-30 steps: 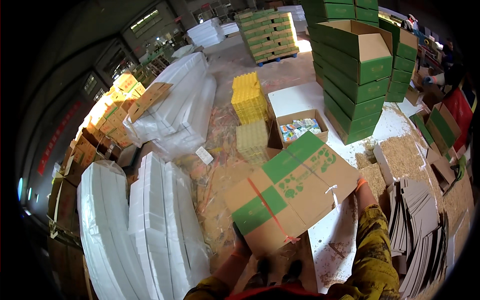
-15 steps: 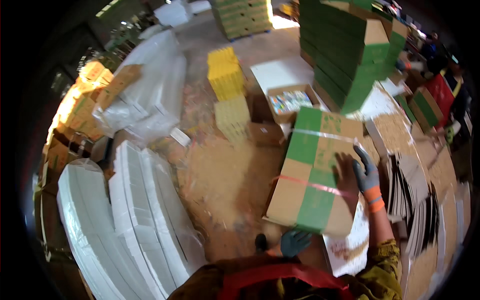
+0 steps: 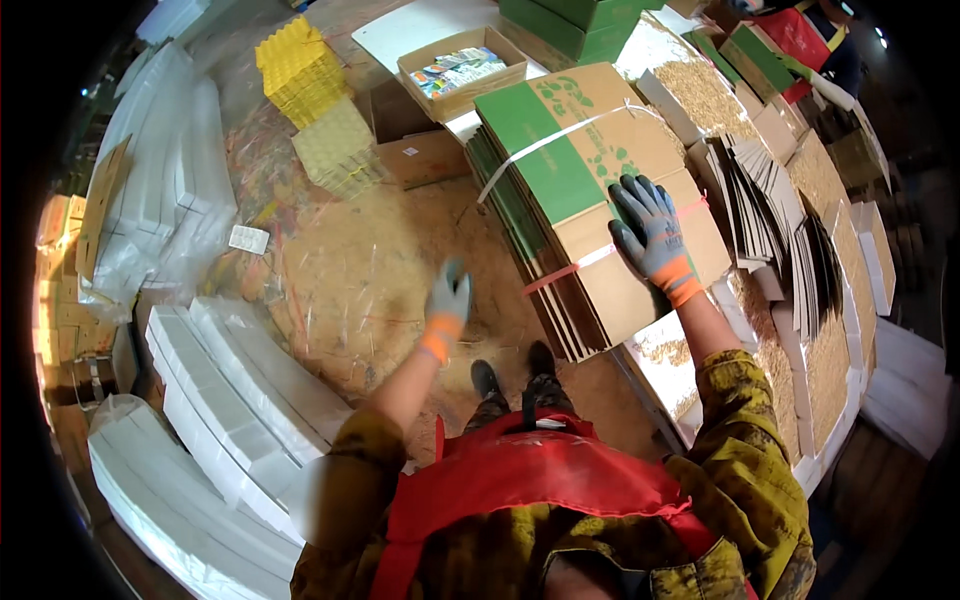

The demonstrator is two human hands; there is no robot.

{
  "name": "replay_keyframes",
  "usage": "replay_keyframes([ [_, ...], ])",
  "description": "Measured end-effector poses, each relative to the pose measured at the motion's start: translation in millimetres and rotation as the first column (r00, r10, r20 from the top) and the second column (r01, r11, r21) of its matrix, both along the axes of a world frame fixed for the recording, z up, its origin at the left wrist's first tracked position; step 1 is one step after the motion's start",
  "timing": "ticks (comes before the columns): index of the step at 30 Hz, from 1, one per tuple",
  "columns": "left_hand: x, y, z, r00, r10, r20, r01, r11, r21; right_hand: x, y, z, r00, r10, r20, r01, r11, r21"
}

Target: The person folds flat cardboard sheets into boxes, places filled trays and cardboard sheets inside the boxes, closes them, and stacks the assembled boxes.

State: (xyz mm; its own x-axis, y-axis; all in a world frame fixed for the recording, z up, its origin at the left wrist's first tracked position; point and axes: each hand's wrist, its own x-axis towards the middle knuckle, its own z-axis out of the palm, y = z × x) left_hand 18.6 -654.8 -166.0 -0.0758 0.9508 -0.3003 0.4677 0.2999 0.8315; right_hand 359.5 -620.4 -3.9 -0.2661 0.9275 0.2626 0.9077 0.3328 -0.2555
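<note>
Carton bundle (image 3: 580,235) is set down and left hand (image 3: 450,292) is withdrawn since the earlier frame.
Bundle is supported on the white table (image 3: 400,28); its top is covered, ungrasped, by the spread right hand (image 3: 652,235). Nothing is held by the left. Green leaf-like marks are printed on the bundle; the brown box (image 3: 435,165) label cannot be read.

A yellow tray stack (image 3: 300,75) stands near an open carton (image 3: 487,88) of colourful packets (image 3: 457,72).
</note>
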Motion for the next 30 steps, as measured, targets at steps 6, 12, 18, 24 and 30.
replay_keyframes([
  [6,25.0,140.5,62.2,0.675,-0.185,0.714,0.18,0.98,0.085,-6.8,6.9,-0.6,1.0,0.013,-0.028,-0.013,1.0,-0.003],
  [12,59.2,27.8,93.8,0.781,-0.591,-0.2,0.623,0.715,0.317,-1.5,11.5,-2.8,0.999,-0.017,-0.033,0.017,1.0,0.013],
  [18,78.4,-3.4,47.0,0.958,-0.268,-0.106,0.285,0.832,0.476,-17.5,16.5,0.6,1.0,0.016,-0.017,-0.015,0.998,0.058],
  [24,-43.6,15.0,45.2,0.928,-0.096,0.361,0.04,0.986,0.161,-23.0,5.0,18.4,0.997,0.038,-0.07,-0.033,0.997,0.069],
  [30,-375.4,5.2,90.4,0.85,0.474,0.23,-0.487,0.873,0.0,-12.7,2.8,7.4,0.988,-0.018,-0.156,0.038,0.991,0.125],
])
